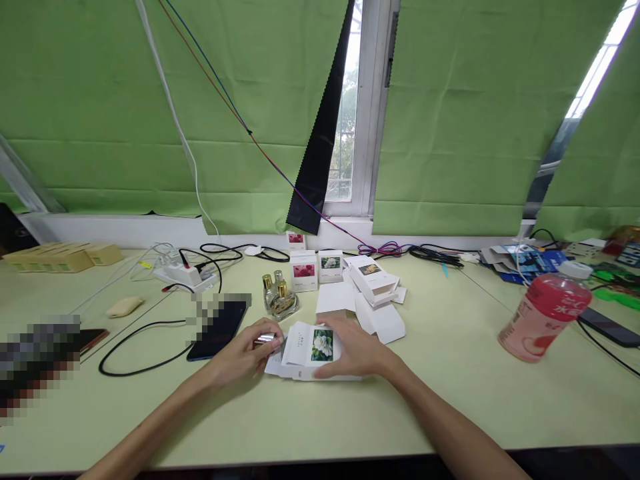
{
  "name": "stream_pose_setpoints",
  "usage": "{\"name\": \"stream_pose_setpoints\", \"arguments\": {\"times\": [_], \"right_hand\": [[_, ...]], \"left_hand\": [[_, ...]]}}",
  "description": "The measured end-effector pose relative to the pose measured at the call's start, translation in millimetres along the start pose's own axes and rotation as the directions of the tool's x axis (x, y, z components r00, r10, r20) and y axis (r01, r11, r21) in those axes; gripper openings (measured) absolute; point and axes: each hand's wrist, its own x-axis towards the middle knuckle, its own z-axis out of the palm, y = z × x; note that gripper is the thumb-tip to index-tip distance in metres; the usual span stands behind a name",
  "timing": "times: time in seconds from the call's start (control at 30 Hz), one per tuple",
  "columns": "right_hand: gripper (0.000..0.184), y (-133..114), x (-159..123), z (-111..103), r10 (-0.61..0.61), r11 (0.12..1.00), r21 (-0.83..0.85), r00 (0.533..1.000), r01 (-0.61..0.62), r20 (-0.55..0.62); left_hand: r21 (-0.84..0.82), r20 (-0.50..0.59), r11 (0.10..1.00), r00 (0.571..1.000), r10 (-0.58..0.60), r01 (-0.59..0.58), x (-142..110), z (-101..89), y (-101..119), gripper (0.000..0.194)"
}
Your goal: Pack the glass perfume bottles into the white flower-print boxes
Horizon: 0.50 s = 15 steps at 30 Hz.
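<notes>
My right hand (360,348) lies curled around a white carton (300,340) with a white flower picture on it. The carton rests on its side, with its open flap end turned to the left. At that end, my left hand (253,348) pinches a small perfume bottle with a shiny silver cap (265,339); the fingers and flap hide most of it. Just behind my left hand stand several glass perfume bottles (280,300) with gold and silver caps. Behind the carton are opened white boxes (383,320), one with a yellow flower picture (371,277).
Upright flower boxes (304,272) stand near the wall. A phone (220,330), a power strip (186,275) and looping black cables lie to the left. At right stands a pink drink bottle (545,313), with another phone (613,327) beyond it. Yellow boxes (63,257) line the far left.
</notes>
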Motion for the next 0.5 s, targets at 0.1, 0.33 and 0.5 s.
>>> {"name": "stream_pose_setpoints", "arguments": {"times": [0.1,0.33,0.5], "right_hand": [[0.091,1,0,0,-0.019,1.0,-0.021,1.0,0.019,0.006],[0.097,3,-2,-8,0.024,0.996,-0.091,0.997,-0.017,0.076],[0.098,5,-2,-11,0.058,0.989,-0.139,0.993,-0.044,0.099]], "left_hand": [[0.042,0.03,0.999,1.0,0.008,-0.009,1,-9.1,6,0.041],[0.154,0.133,0.987,0.991,0.031,-0.051,-1,-33.9,7,0.036],[0.287,0.13,0.957,0.991,0.008,-0.046,-5,-53.6,11,0.034]]}}
